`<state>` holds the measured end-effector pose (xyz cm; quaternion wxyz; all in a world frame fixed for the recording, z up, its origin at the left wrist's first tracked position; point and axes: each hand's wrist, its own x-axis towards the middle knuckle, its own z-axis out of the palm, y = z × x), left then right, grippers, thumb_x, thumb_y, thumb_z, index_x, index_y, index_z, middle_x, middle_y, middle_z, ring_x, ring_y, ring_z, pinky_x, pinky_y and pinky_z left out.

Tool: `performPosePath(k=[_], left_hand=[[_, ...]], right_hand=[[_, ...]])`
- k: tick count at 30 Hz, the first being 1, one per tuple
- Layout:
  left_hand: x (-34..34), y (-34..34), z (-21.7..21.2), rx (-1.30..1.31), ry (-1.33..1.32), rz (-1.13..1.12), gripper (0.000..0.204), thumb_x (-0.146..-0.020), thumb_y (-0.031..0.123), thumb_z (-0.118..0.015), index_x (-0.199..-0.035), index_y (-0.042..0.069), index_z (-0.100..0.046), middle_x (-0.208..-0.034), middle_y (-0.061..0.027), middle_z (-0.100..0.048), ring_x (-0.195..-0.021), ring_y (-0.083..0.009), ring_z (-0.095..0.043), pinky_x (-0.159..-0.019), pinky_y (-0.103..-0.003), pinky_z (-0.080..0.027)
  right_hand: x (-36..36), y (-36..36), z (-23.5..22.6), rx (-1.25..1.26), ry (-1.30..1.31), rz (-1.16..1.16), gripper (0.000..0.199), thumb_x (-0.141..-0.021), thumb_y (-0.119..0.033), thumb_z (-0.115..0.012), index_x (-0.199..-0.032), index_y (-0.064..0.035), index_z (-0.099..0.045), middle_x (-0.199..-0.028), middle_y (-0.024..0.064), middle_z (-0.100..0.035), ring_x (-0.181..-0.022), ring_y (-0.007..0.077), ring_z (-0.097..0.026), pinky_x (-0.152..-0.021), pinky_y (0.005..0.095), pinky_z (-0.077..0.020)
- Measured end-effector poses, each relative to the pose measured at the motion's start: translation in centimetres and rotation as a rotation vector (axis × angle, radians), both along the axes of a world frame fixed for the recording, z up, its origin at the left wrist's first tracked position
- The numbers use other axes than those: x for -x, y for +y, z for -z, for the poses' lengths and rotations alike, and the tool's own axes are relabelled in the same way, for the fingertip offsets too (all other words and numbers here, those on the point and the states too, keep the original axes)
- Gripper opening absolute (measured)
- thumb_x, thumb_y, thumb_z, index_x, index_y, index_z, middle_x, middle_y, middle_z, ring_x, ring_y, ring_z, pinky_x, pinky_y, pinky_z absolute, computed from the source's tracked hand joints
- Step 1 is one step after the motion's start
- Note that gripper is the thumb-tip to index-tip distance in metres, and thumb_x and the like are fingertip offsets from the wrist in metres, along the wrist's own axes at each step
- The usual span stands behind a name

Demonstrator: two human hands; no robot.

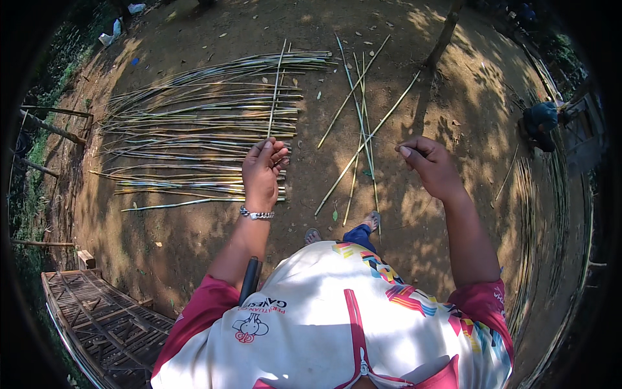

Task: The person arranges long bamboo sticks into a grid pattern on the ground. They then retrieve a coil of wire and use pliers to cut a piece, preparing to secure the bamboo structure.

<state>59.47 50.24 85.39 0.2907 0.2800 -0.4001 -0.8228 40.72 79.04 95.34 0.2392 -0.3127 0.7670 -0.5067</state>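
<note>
My left hand (264,170), with a chain bracelet (256,214) on its wrist, is raised in front of me with curled fingers. Whatever those fingers hold is too small to make out. A thin pole (278,87) runs away from just beyond its thumb, across a row of long, thin cane-like poles (207,124) on the ground; whether the hand touches it is unclear. My right hand (429,165) is pinched, thumb against fingers, and anything in the pinch is hidden. Between the hands, several loose poles (382,123) lie crossed on the soil.
A slatted bamboo rack (107,321) stands at the lower left. A tree trunk (446,35) rises at the far right. More long poles (523,240) lie along the right side, near another person (541,123). A dark cylindrical handle (250,280) shows beside my left elbow.
</note>
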Motion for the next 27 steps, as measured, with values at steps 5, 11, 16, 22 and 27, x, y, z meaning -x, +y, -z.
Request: performPosePath(k=[5,11,16,22,27], left_hand=[[-1.6,-2.6,2.4,0.024,-0.122,-0.208,0.015,-0.099,0.017,-0.056,-0.109,0.007,-0.059,-0.102,-0.0050,-0.067,-0.092,-0.0160,-0.066,-0.077,-0.030,-0.055],[-2.8,-4.6,8.4,-0.096,-0.210,-0.314,0.020,-0.096,0.017,-0.058,-0.114,0.007,-0.057,-0.101,-0.0033,-0.062,-0.090,-0.0146,-0.061,-0.072,-0.030,-0.050],[-2.2,-3.2,12.8,-0.130,-0.382,-0.052,0.026,-0.095,0.023,-0.061,-0.116,0.008,-0.056,-0.108,-0.0038,-0.060,-0.097,-0.0161,-0.058,-0.073,-0.032,-0.050],[2.4,1.1,11.6,0.080,-0.520,0.365,0.058,-0.092,0.036,-0.066,-0.137,0.003,-0.047,-0.127,-0.0098,-0.058,-0.116,-0.0199,-0.055,-0.091,-0.037,-0.047],[7.5,1.6,12.5,0.708,-0.611,0.192,0.088,-0.082,0.048,-0.075,-0.143,-0.003,-0.037,-0.144,-0.0240,-0.043,-0.135,-0.0383,-0.041,-0.112,-0.039,-0.034]], right_hand=[[1.0,0.6,-0.8,0.070,-0.149,0.139,0.020,-0.096,-0.021,-0.062,-0.104,-0.0028,-0.067,-0.076,-0.0034,-0.056,-0.067,0.0046,-0.049,-0.060,0.0222,-0.0398],[1.7,1.3,-2.4,0.244,-0.307,0.233,0.019,-0.097,-0.019,-0.061,-0.107,-0.0032,-0.066,-0.073,-0.0046,-0.051,-0.060,0.0028,-0.042,-0.052,0.0203,-0.0312],[1.6,2.4,-4.1,0.372,-0.306,0.200,0.017,-0.098,-0.016,-0.060,-0.108,-0.0025,-0.065,-0.072,-0.0043,-0.050,-0.059,0.0033,-0.041,-0.051,0.0206,-0.0294],[1.0,4.3,-5.7,0.433,-0.245,0.215,0.015,-0.098,-0.014,-0.060,-0.106,-0.0028,-0.065,-0.077,-0.0017,-0.055,-0.059,0.0043,-0.044,-0.052,0.0212,-0.0312],[-0.8,6.1,-7.8,0.494,-0.232,0.212,0.013,-0.097,-0.013,-0.061,-0.104,-0.0029,-0.064,-0.077,0.0010,-0.057,-0.058,0.0061,-0.045,-0.053,0.0220,-0.0337]])
